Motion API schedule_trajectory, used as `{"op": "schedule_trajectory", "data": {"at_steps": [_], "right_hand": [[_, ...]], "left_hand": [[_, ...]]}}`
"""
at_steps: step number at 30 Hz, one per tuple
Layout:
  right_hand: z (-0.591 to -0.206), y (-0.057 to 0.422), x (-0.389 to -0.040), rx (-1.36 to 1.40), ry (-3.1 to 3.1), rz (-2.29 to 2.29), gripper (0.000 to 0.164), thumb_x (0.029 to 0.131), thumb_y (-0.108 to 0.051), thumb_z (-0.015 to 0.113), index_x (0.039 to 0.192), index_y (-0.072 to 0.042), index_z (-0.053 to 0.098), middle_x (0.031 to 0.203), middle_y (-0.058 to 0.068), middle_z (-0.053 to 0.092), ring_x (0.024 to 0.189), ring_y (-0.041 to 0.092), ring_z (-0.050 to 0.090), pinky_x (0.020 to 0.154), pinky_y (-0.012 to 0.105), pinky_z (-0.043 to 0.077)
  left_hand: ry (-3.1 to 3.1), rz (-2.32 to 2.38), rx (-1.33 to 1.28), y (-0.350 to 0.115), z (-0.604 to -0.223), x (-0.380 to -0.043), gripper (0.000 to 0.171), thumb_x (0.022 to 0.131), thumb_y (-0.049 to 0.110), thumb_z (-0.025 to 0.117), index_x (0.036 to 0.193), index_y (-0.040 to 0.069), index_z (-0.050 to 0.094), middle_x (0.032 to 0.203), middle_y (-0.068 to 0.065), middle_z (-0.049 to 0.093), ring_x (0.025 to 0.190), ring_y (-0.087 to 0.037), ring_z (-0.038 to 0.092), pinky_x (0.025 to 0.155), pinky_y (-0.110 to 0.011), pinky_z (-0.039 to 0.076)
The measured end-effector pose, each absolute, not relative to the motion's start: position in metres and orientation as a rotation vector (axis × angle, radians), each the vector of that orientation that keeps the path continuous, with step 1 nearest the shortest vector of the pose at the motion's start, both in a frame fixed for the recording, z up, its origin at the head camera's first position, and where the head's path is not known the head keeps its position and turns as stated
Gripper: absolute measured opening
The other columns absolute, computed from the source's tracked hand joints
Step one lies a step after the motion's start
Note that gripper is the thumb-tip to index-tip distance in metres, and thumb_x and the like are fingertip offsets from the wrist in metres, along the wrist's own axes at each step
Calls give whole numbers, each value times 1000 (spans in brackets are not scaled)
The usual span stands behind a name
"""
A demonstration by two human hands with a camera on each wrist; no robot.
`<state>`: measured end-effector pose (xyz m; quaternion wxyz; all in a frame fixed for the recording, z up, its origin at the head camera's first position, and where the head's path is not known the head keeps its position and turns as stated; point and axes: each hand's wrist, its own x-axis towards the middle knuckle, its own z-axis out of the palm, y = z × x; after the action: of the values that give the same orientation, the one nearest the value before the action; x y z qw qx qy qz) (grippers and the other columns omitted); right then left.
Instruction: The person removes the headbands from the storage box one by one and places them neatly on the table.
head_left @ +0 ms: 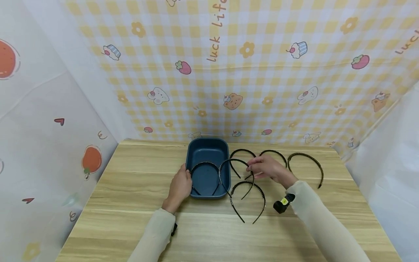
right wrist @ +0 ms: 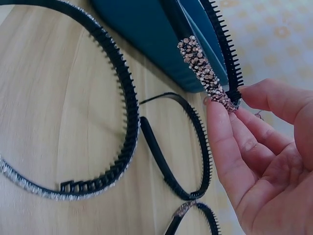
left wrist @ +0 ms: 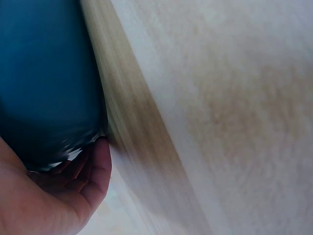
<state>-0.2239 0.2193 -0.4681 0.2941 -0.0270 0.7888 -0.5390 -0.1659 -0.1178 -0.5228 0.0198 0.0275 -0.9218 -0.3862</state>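
Observation:
My right hand (head_left: 266, 168) pinches a black toothed headband (right wrist: 201, 66) between thumb and fingers, on its pinkish glitter-studded part. The held headband's arch overlaps the right rim of a dark blue plastic bin (head_left: 191, 149) in the head view. Inside the bin is another dark headband (head_left: 205, 163). At the bin's left side, my left hand (head_left: 181, 183) grips the wall, fingers bent against it in the left wrist view. Just in front of the held headband lies one with silvery glitter (head_left: 247, 182), seen large in the right wrist view.
Behind my right hand, two black headbands (head_left: 243, 149) (head_left: 272, 150) lie on the wooden table (head_left: 131, 203). Farther right is a headband with a golden-brown tint (head_left: 307, 155). A checked cloth wall (head_left: 209, 83) rises along the table's back edge, with white cloth at both sides.

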Motion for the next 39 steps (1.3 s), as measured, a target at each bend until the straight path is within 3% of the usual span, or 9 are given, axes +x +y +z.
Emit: {"op": "schedule_trajectory", "data": {"at_steps": [15, 39], "right_hand": [[-472, 248, -214, -43, 2126, -1407, 42, 97, -8, 52, 136, 8, 52, 130, 26, 61, 117, 35, 61, 86, 42, 57], [-490, 298, -196, 17, 2157, -1385, 43, 99, -13, 56, 136, 9, 52, 127, 24, 63, 107, 29, 67, 80, 37, 58]], "left_hand": [[-2864, -1207, 87, -117, -524, -165, 37, 107, 15, 35, 137, -3, 47, 123, -24, 64, 105, -37, 65, 85, -52, 52], [-2852, -1210, 93, -118, -523, -166, 36, 107, 16, 36, 136, -2, 48, 124, -23, 64, 108, -38, 64, 87, -53, 51]]}}
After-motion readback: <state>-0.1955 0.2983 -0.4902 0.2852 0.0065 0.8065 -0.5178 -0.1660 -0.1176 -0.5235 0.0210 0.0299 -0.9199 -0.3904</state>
